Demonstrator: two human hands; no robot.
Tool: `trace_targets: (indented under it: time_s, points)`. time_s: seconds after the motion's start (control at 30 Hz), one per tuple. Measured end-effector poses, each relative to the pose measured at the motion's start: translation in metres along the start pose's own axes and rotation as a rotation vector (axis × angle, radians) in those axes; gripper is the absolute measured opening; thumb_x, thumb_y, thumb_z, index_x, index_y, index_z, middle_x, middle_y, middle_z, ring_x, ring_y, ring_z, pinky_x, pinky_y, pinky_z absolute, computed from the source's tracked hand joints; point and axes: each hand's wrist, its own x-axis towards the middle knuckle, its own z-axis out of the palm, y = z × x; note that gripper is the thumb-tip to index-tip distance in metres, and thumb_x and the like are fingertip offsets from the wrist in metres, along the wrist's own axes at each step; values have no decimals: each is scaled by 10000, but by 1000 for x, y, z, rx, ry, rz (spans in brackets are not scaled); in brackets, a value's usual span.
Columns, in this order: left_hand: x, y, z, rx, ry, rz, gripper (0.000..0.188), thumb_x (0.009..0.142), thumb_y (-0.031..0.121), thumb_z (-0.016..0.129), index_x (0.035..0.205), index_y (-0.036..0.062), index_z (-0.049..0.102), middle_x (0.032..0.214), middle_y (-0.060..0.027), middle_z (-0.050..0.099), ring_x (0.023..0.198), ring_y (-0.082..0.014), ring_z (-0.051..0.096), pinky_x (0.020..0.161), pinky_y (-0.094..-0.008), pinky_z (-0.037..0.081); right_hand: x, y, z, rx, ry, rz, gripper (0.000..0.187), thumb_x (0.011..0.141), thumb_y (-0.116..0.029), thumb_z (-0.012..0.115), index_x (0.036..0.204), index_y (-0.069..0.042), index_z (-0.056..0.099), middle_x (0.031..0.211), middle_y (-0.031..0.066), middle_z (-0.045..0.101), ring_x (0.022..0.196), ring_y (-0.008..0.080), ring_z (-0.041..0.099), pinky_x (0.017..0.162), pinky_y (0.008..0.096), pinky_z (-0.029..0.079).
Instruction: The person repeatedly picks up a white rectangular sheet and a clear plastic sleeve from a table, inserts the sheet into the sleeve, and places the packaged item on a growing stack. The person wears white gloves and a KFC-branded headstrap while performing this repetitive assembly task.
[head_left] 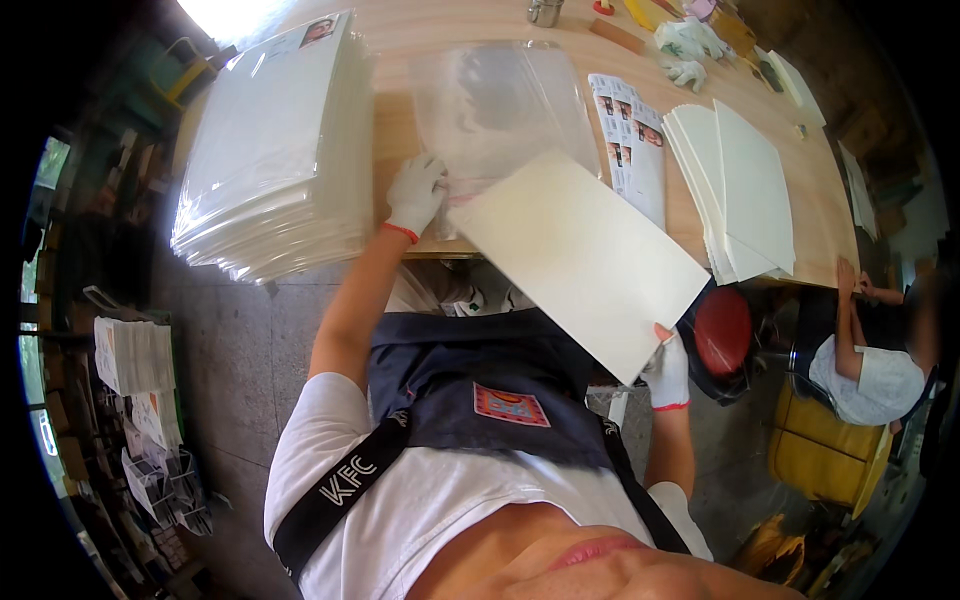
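Observation:
My right hand [668, 372], in a white glove, grips the near right corner of a blank white board [585, 262], its thumb on top. The board is tilted askew in front of me, and its far left corner reaches the open end of a clear plastic bag [505, 105]. At that end, my gloved left hand [417, 192] has its fingers closed on the bag's near left edge. Whether the board's corner is inside the bag, I cannot tell. Several more clear bags seem to lie flat underneath on the wooden table [395, 120].
A tall stack of bagged white boards [270, 150] stands at the left. Printed label sheets [630, 140] and a fanned pile of white boards [740, 190] lie to the right. Farther back are white gloves [690, 45] and a metal cup [543, 12]. Another person [865, 370] sits at the right, near a red stool [722, 330].

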Motion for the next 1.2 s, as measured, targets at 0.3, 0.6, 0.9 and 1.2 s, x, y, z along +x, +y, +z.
trace_targets:
  time_s: [0.3,0.6,0.9,1.2]
  points:
    - [5,12,-21,-470,-189,6,338,760,-29,464,1051,94,584,981,-58,584,759,-193,565,699,-279,466,4,46,34,217,-9,-2,346,887,-153,506,1195,3,488,1063,121,608,933,211,607,772,321,498]
    - [-10,120,32,-1986,676,-528,337,852,-36,470,1181,36,491,1212,-91,522,908,-170,586,753,-296,504,-24,46,95,142,-99,9,295,915,-172,507,1182,-47,498,1055,47,612,865,108,606,654,232,501]
    - [-53,160,78,-2045,151,-1001,318,857,-23,477,1170,22,506,1143,-79,563,912,-163,588,752,-282,500,-21,56,99,-66,-5,184,296,949,-232,474,1163,-37,408,843,165,626,593,247,647,469,317,540]
    - [-166,133,122,-1663,-66,-981,201,894,73,490,1079,44,564,994,-39,623,872,-141,611,740,-271,512,125,147,108,560,-168,371,307,955,-144,431,1222,5,432,1202,201,530,1085,333,549,929,477,474]
